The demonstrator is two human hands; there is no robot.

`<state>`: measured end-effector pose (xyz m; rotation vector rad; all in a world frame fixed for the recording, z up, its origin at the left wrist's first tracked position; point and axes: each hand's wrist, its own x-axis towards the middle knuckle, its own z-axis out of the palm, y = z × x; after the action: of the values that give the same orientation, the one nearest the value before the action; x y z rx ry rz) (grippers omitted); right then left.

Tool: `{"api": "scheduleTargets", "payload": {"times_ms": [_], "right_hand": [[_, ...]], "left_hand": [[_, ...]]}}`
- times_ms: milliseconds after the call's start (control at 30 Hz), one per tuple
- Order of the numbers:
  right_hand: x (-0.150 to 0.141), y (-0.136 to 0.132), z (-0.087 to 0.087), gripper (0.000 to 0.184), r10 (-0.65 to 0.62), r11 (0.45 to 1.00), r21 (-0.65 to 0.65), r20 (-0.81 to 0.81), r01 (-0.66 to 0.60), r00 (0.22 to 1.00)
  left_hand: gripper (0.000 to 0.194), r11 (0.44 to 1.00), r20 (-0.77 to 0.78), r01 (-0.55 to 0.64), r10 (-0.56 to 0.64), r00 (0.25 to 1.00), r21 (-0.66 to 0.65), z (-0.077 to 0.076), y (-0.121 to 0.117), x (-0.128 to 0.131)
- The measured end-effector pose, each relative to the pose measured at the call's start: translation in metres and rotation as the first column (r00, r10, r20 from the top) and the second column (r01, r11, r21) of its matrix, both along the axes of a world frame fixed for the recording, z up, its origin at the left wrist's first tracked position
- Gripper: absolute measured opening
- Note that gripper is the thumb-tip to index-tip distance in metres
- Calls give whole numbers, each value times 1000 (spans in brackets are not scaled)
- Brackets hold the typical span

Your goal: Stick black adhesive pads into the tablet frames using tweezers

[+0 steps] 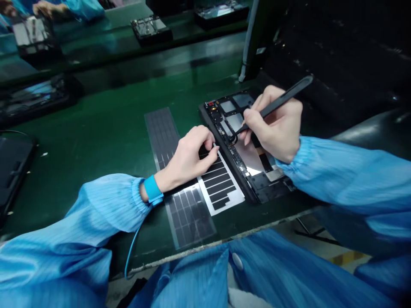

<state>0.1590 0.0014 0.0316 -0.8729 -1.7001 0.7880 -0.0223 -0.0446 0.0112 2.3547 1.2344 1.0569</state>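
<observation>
My right hand (272, 124) is shut on a pair of black tweezers (276, 105), whose tips reach down to an open black tablet-like device (236, 122) with metal shields and a bare inner panel. The tips sit over its upper middle, and a small dark piece may lie between them, too small to tell. My left hand (189, 160) rests with curled fingertips on a white-backed sheet of black strips (220, 184), at its far end. Whether those fingers pinch a strip cannot be seen. Two translucent sheets of dark cells (162, 132) lie beside it, the second (189, 218) nearer me.
A green mat bench (109, 111) runs under everything, and its front edge (192, 252) is close to me. Further devices in black trays (150, 30) stand along the back. A co-worker's hand (41, 8) shows at the top left. A blue wrist strap (152, 190) circles my left wrist.
</observation>
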Motion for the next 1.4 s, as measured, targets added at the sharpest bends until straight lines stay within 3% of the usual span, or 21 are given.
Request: {"api": "scheduleTargets", "payload": {"times_ms": [167, 467, 767, 867, 933, 1033, 1100, 1200, 1267, 1333, 1400], "right_hand": [[3, -5, -5, 25, 65, 998, -26, 63, -64, 996], [4, -7, -2, 25, 54, 999, -20, 196, -51, 979], [4, -13, -4, 24, 65, 954, 251, 352, -161, 934], [6, -15, -4, 25, 35, 957, 264, 298, -118, 954], [8, -15, 2, 25, -32, 970, 240, 231, -25, 972], [9, -14, 22, 23, -140, 982, 152, 200, 110, 970], [5, -12, 38, 21, -147, 986, 121, 270, 118, 952], [-8, -11, 52, 19, -30, 991, 130, 380, -21, 924], [-22, -15, 48, 18, 193, 970, 59, 397, -234, 897], [-39, -20, 38, 18, 464, 880, -85, 366, -468, 806], [-56, -24, 25, 18, 620, 782, -199, 332, -590, 711]], "left_hand": [[20, 989, 32, 142, -140, 990, -42, -8, 6, 0], [20, 985, -23, 134, -137, 990, -109, -6, 4, 0], [20, 955, -1, 261, -264, 964, -141, -5, 3, -3], [17, 957, -95, 268, -278, 956, -108, -2, 2, -2], [12, 964, -251, 260, -265, 931, -54, 1, -1, 3], [18, 965, -468, 262, -235, 852, -7, 7, -6, 8], [21, 961, -462, 274, -261, 848, -41, 12, -6, 3], [15, 983, -288, 143, -170, 942, -113, 19, -4, -25], [13, 973, -206, -7, -42, 978, -233, 24, -3, -51], [18, 911, -206, -49, -40, 978, -410, 28, -2, -75], [22, 838, -233, -8, -142, 962, -546, 30, 0, -90]]}}
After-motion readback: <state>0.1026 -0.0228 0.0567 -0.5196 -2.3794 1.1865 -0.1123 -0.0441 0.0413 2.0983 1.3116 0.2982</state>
